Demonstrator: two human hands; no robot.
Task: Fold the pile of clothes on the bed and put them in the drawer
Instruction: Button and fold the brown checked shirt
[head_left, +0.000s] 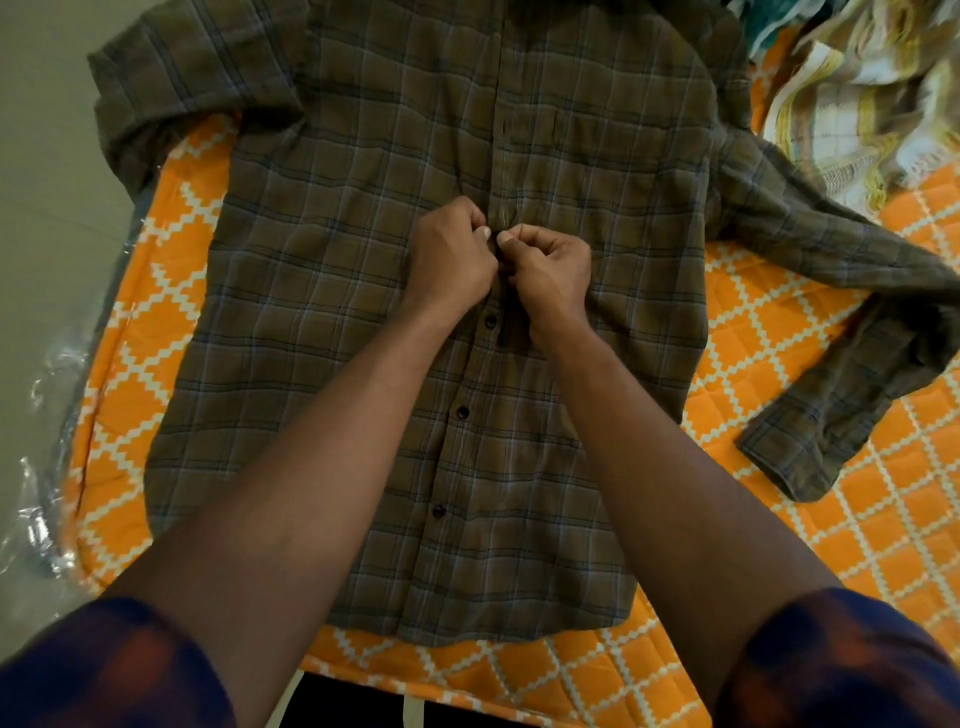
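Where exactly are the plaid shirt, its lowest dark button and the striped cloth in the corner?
plaid shirt (322, 312): head view, on its front panel beside the buttons.
lowest dark button (439, 512): head view, on the button's face.
striped cloth (857, 104): head view, on its crumpled middle.

- what's the floor (47, 156) like?
- pale grey-green and smooth, with a faint joint line running across it. from here it shows only along the left side of the bed (519, 680).
- and the bed?
- it's covered by an orange quilt (779, 374), stitched in squares, with a white stepped lattice that makes diamonds. darker orange piping runs down its left edge.
- something's shining down there.
- clear plastic wrap (36, 519), crinkled, lying against the bed's left side where it meets the floor. there's grey showing under it, and it catches small white glints.
- is it bright in here?
- soft, even, rather dim light. shadows are faint.
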